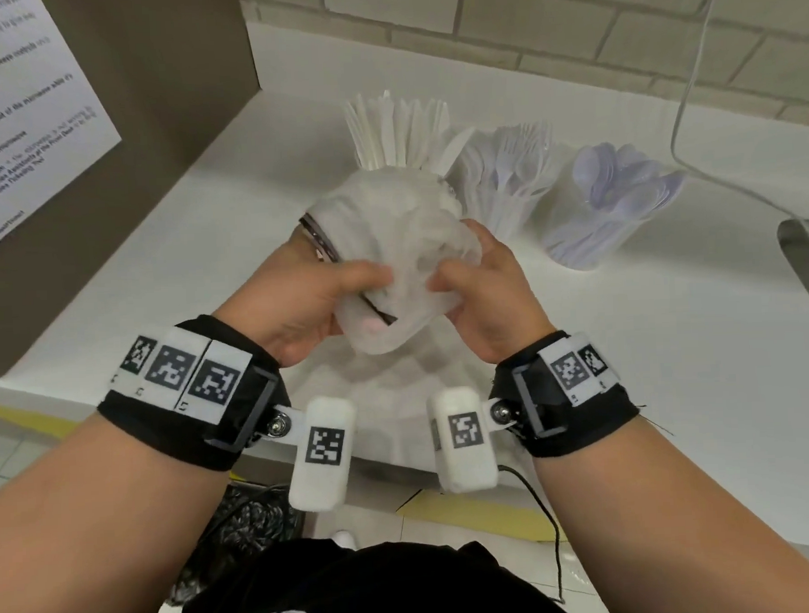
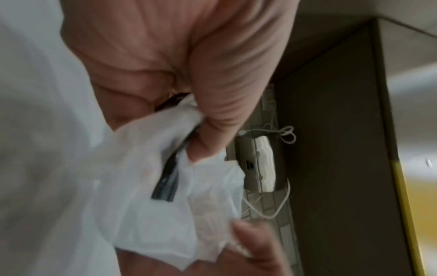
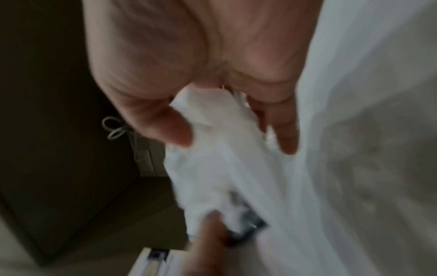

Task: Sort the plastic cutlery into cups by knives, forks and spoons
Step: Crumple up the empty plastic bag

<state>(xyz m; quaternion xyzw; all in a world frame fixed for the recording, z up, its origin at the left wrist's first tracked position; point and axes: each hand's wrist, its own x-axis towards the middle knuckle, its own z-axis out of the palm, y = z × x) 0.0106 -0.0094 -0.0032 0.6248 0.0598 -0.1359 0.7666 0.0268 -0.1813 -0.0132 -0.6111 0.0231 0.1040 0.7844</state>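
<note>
Both hands hold a crumpled clear plastic bag (image 1: 391, 246) with a dark zip strip above the white counter (image 1: 582, 391). My left hand (image 1: 318, 287) grips its left side, thumb on top; the bag (image 2: 165, 186) bunches under that thumb. My right hand (image 1: 475, 280) pinches the bag's right edge; the bag (image 3: 212, 149) runs between thumb and fingers. Behind it stand three clear cups: knives (image 1: 399, 125), forks (image 1: 508, 172), spoons (image 1: 616, 199). The bag hides the knife cup's body.
A brown panel (image 1: 109, 180) with a printed notice (image 1: 23, 114) walls the left side. A white cable (image 1: 689, 85) hangs at the right above a metal object (image 1: 808, 251). Brick wall at the back. The counter's front edge lies just below my wrists.
</note>
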